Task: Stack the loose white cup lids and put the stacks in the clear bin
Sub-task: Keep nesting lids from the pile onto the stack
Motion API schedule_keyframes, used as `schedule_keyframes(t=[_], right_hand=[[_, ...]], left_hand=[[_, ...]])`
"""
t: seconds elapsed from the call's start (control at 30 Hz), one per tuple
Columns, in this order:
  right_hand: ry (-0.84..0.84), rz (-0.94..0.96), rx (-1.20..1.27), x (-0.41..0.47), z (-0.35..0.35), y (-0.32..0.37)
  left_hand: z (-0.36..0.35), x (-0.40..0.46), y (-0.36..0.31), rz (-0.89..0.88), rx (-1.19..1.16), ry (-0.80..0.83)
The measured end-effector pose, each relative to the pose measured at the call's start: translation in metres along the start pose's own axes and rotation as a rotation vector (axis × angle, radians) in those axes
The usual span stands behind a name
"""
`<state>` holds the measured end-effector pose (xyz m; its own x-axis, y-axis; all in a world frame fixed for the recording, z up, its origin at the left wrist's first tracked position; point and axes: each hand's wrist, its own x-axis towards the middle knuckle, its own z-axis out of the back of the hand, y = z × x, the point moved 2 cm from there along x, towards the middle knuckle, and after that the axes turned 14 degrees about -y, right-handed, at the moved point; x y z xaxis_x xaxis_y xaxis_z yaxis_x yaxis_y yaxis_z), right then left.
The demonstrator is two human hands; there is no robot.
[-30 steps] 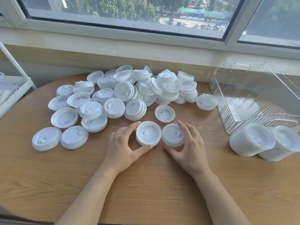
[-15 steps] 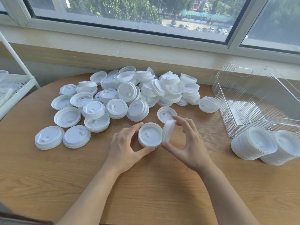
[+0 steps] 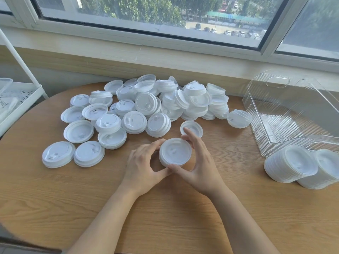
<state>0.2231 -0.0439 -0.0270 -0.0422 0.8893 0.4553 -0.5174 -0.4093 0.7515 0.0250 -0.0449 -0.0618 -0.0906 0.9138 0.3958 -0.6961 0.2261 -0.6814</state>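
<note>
Both hands — left hand, right hand — grip a short stack with curled fingers at desk centre. Bin at two o'clock looks empty, perhaps; two stacks wait beside it — pile at eleven remains.

clear bin cut by right edge; white rack cut left.

An upper-floor room: window overlooks treetops and parked cars.
</note>
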Motion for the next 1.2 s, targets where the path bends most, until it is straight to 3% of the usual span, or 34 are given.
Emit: schedule_keyframes(t=[0.57, 1.2], right_hand=[[-0.048, -0.242, 0.217, -0.014, -0.008, -0.018], [0.045, -0.135, -0.127, -0.011, -0.018, -0.033]], left_hand=[[0.002, -0.002, -0.003, -0.011, -0.016, -0.018], [-0.002, -0.001, 0.001, -0.032, 0.018, -0.007]])
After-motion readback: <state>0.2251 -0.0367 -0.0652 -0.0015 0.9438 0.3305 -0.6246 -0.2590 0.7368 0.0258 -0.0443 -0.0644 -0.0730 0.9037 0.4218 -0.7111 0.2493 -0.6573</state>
